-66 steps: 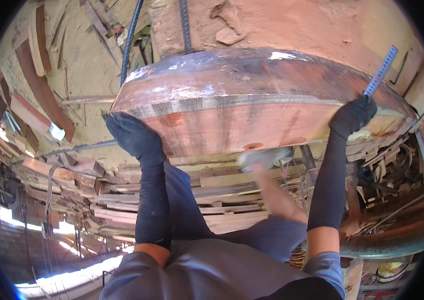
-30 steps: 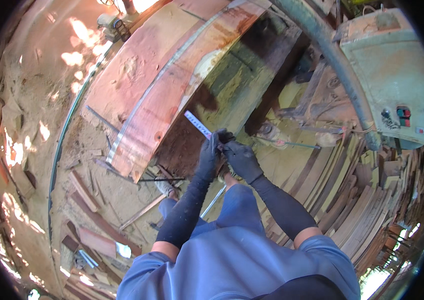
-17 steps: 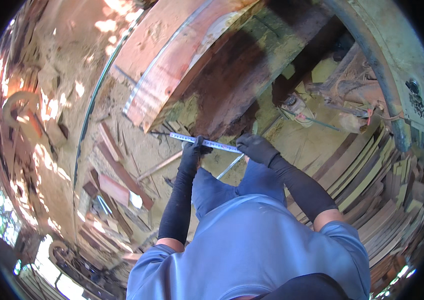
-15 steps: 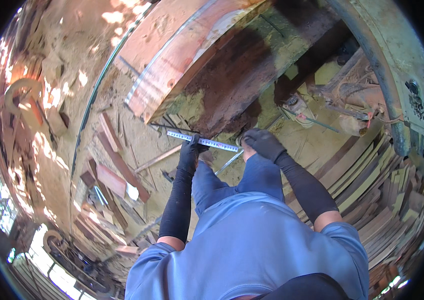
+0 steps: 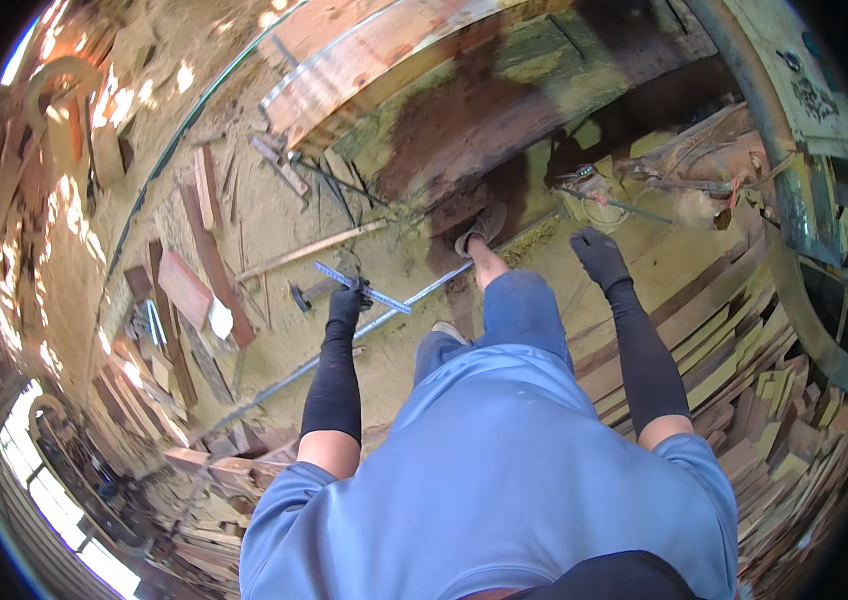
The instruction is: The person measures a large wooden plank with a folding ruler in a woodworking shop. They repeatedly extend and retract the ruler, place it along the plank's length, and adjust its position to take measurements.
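Gloved in black, my left hand [image 5: 347, 301] is closed around a folding ruler [image 5: 388, 300], a short pale-blue strip with markings that sticks out on both sides of the fist. It is held above the sandy floor, over a thin metal rail [image 5: 314, 367]. My right hand [image 5: 600, 258], in the same kind of glove, hangs well apart to the right with its fingers curled together. Nothing shows in it. Ahead of both hands lies a big sawn timber [image 5: 444, 140], its upper face reddish and its near side in shade. Neither hand touches it.
Loose boards and offcuts [image 5: 206, 205] lie at the left. A long stack of wooden slats [image 5: 714, 345] fills the right side. A curved metal machine frame [image 5: 759, 110] stands at the far right, near a rusty part [image 5: 694, 208]. A green hose [image 5: 159, 165] crosses the left ground.
My hands have moved apart and away from the timber; the right one has left the ruler's end. The ruler stays in my left hand. The view has shifted, with one leg now stepping forward.
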`<state>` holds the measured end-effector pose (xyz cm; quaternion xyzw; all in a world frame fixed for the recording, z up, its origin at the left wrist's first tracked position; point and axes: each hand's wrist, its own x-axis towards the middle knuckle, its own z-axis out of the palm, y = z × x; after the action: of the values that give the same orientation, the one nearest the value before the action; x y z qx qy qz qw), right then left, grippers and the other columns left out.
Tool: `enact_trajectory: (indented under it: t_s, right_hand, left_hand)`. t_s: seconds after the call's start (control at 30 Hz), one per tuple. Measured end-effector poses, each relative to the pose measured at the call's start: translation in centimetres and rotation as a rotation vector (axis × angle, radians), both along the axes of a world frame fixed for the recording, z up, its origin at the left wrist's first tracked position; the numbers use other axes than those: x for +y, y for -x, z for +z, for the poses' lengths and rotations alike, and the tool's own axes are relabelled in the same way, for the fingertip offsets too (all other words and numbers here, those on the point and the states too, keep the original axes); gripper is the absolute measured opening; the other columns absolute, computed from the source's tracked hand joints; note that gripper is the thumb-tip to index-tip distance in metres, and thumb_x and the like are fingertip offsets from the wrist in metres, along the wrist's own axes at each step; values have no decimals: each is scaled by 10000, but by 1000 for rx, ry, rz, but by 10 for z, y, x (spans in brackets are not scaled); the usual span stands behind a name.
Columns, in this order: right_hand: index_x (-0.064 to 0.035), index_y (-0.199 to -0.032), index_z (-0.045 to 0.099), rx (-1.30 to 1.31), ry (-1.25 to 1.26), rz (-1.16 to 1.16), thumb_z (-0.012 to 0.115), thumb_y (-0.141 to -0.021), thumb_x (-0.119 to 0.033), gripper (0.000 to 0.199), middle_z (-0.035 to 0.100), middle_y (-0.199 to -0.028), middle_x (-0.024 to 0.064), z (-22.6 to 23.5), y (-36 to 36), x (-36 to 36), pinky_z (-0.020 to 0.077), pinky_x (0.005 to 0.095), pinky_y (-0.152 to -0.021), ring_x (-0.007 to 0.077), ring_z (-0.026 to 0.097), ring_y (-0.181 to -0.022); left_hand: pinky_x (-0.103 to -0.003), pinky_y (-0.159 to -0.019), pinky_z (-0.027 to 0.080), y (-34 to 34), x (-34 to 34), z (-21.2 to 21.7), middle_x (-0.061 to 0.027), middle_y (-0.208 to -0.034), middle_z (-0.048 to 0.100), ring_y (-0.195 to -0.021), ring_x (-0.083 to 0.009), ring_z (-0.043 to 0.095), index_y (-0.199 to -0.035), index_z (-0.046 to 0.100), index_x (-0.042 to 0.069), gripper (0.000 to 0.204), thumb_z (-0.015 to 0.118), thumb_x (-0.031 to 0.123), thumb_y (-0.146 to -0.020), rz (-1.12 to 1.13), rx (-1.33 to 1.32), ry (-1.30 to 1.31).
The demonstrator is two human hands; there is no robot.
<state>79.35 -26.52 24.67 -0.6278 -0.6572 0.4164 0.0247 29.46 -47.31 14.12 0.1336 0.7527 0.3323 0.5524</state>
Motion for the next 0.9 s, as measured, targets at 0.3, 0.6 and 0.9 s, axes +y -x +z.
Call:
enact_trajectory:
  t_s: [0.3, 0.6, 0.9]
  right_hand:
    - [-40, -989, 646, 39, -98, 365, 553, -875, -305, 302, 648, -1001, 191, 36, 53, -167, 482, 425, -846, 365, 612, -968]
    - [-22, -978, 654, -64, 20, 11, 588, -871, -309, 313, 665, -795, 116, 84, -40, -236, 522, 347, -608, 201, 642, -651]
    - [-11, -944, 648, -155, -48, -63, 617, -879, -270, 269, 636, -746, 66, 126, -137, -158, 500, 316, -536, 146, 595, -579]
  left_hand:
    - [-320, -539, 542, -17, -255, 7, -65, -719, 620, -551, -169, 598, -972, 655, 24, 320, 582, 334, -945, 416, -10, -68]
    - [-361, -407, 499, -127, -540, -72, -80, -645, 598, -456, -193, 555, -907, 645, 59, 300, 550, 338, -961, 859, -221, 300]
    - [-263, -460, 511, -198, -477, -71, -92, -699, 625, -496, -157, 580, -950, 651, -11, 343, 554, 318, -966, 947, -117, 51]
